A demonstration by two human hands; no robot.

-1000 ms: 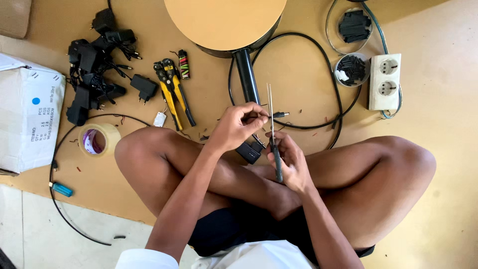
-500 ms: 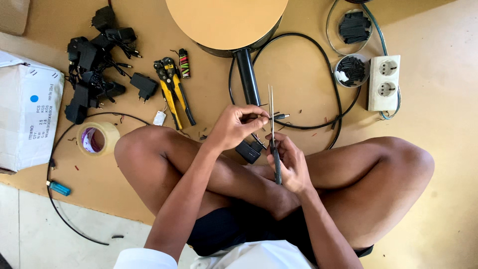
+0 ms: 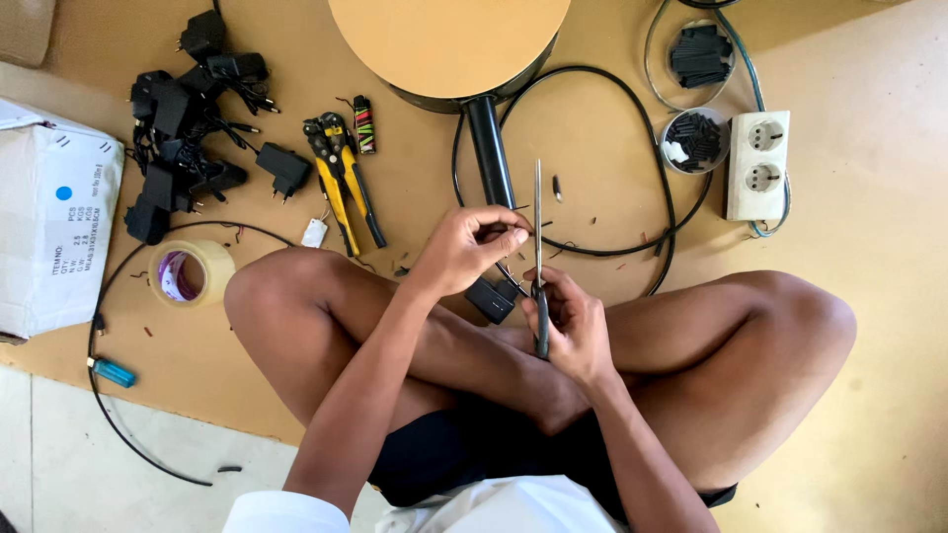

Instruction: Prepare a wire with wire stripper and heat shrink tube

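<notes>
Left hand [image 3: 464, 249] pinched; right hand [image 3: 576, 326] curled shut

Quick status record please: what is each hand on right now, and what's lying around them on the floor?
Left hand: pinching a thin wire end, above the black adapter lying against the leg
Right hand: holding scissors, blades pointing away from the body, beside the wire
Posture: seated cross-legged on brown cardboard
Left of hands: yellow-handled wire strippers, striped lighter, tape roll, pile of black adapters, white box
Right of hands: white double socket, round tub of black pieces
Ahead: round tan disc on black stem
</notes>
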